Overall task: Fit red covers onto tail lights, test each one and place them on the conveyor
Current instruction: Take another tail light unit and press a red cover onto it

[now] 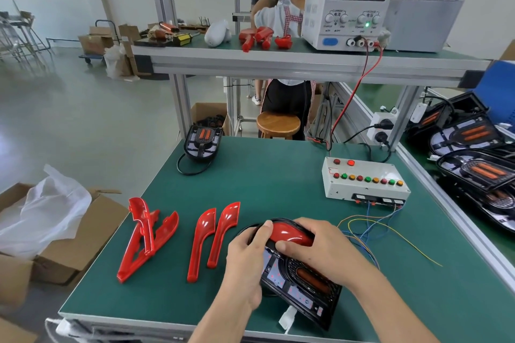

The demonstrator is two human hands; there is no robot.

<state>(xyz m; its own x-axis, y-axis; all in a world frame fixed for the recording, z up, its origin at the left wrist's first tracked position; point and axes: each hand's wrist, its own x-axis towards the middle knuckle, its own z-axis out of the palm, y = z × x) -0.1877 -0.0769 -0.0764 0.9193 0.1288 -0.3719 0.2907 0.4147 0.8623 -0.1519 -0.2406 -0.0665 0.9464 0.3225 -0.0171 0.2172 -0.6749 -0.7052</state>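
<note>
both hands work on a black tail light [302, 284] lying near the front edge of the green workbench [278, 175], its far end lifted toward the hands. a glossy red cover [291, 234] sits on the upper end of that tail light. the left hand [246, 262] grips the left side of the housing, thumb stretched up so its tip presses the left end of the red cover; the other fingers curl under the housing and are hidden. the right hand [320, 245] lies over the right side of the cover, fingers curled around its far edge and thumb pressing its near face. just left of the hands two loose red covers [213, 237] lie side by side, touching along their length. further left is a pile of larger red covers [146, 237] leaning on each other. a second tail light [203, 142] with a black cable looped beside it rests at the far left corner of the bench. a white test box [365, 181] with a row of coloured buttons stands at the right, thin coloured wires [367, 228] trailing from its front toward the hands. on the upper shelf a power supply [348, 5] reads 0.000 and 12.00, with red and black leads dropping to the bench. more tail lights [473, 153] are stacked on the surface to the right. an open cardboard box [69, 231] with a plastic bag stands on the left. another person [281, 8] sits beyond the shelf on a wooden stool [278, 124].
</note>
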